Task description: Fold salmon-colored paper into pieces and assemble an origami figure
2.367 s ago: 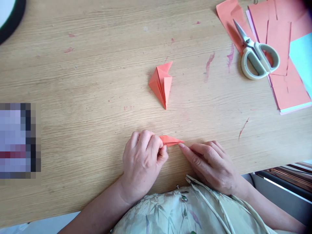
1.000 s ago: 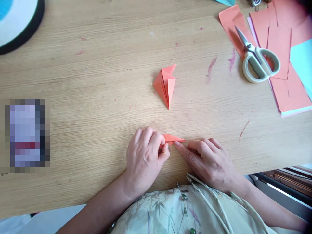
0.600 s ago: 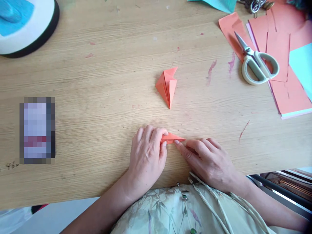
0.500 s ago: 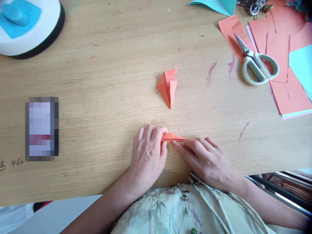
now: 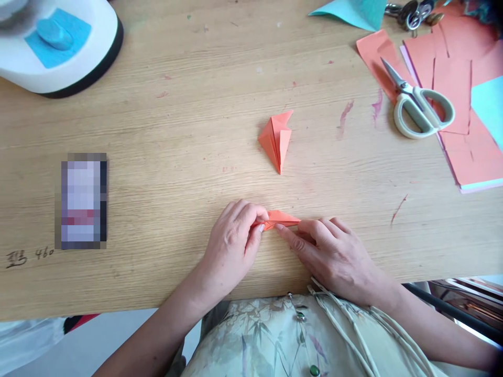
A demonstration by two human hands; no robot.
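Observation:
A narrow piece of folded orange paper (image 5: pixel 281 218) lies low over the wooden table, between my two hands. My left hand (image 5: pixel 236 238) pinches its left end between thumb and fingers, covering that part. At the pointed right end, my right hand (image 5: pixel 332 254) has its thumb along the lower edge and its bent fingers at the tip, closed on the paper. Farther up the table sits a second folded orange paper shape (image 5: pixel 276 139), kite-like with a pointed lower end, touched by neither hand.
White-handled scissors (image 5: pixel 422 107) rest on orange paper sheets (image 5: pixel 477 152) at the right. A teal sheet (image 5: pixel 353 11) and some metal clips (image 5: pixel 411 13) are at the back. On the left are a blurred phone-like object (image 5: pixel 82 201) and a white base (image 5: pixel 104 39) with blue paper.
My left hand has shifted slightly left along the folded paper, uncovering more of it. My right hand stays at the tip. The whole view has moved a little.

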